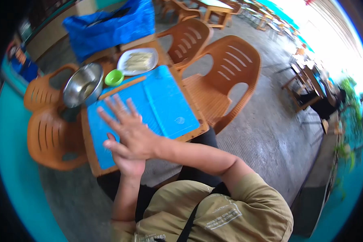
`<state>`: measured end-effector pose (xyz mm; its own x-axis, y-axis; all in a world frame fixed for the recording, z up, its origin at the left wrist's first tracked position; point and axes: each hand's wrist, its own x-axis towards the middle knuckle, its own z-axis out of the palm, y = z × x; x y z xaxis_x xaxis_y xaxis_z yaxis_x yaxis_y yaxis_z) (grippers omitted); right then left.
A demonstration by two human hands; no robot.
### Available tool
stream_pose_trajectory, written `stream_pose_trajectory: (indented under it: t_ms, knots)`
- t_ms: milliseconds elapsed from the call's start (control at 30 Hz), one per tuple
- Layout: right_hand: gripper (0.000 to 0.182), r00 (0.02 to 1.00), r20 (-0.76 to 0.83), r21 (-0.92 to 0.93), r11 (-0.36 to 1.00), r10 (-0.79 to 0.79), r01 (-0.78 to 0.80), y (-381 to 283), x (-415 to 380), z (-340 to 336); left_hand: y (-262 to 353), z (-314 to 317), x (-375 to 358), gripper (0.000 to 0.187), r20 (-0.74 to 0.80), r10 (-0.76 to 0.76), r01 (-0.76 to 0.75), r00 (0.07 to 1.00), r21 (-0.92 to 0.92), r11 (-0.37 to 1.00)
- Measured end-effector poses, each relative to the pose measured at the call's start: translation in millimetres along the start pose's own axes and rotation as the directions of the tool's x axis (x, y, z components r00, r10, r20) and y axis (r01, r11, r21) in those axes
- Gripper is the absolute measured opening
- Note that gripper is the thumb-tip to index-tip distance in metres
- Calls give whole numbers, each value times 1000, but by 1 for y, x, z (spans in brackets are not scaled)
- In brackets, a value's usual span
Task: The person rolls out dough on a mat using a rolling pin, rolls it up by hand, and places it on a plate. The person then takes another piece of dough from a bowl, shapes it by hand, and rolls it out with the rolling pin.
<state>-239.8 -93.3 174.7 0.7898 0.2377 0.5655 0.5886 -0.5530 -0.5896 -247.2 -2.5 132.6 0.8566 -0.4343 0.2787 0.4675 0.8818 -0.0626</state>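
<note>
My right hand (135, 135) is held out palm down with its fingers spread, above the near left part of a blue mat (175, 103). Beneath it, my left hand (129, 164) rests close against its palm side, overlapped by it. One outstretched finger of the left hand shows; the others are hidden. Neither hand shows anything held. A thin wooden rod (123, 87) lies along the mat's far edge. Running across the mat is a lighter blue strip (155, 108).
Past the mat are a white plate (154, 66) of pale strips (138, 61), a small green bowl (114, 77) and a metal mixing bowl (74, 86). A wooden table (93, 163) carries the mat. Orange chairs (226, 64) flank it; a blue bag (113, 32) stands behind.
</note>
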Motion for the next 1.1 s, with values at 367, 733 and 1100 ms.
stream_pose_trajectory:
  t_ms: [367,733,1100]
  knots:
    - [88,996,83,-169,986,29,-15,3,-22,33,28,-5,-15,86,-172,38,38,984,419,907]
    - [72,846,31,781,515,532,-353,38,-5,9,31,-62,-1,90,-110,-172,180,979,70,981]
    - [60,949,274,-160,966,-154,203,34,-54,14,36,-43,-3,89,-276,-84,146,958,212,966]
